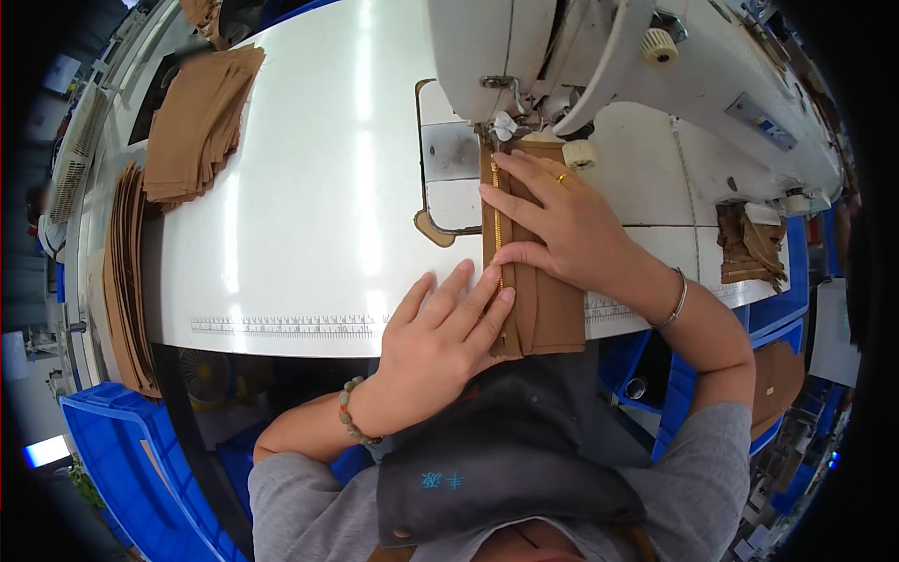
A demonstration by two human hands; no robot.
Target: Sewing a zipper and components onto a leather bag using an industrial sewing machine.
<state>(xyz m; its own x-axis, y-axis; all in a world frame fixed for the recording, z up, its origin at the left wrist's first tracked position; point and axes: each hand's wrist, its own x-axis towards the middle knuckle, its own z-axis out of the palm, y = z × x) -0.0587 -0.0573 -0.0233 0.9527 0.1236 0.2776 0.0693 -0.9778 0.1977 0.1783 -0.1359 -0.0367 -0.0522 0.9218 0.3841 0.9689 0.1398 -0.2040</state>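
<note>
Fingers (473, 295) of the left hand (440, 342) lie spread and flat, pressing the near end of the folded tan fabric strip with a gold zipper (534, 300) onto the white desk (309, 206). Right hand (562, 225) fingers, also spread, hold it down beside the white sewing machine (599, 56) needle. Seaming looks underway; the next move likely calls for an even, straight feed toward the needle.

Matt brown cloth strip (538, 290) with a shiny, seemingly metal zip (497, 229); glossy white table (309, 187), smooth enamelled sewing machine (599, 47).
</note>
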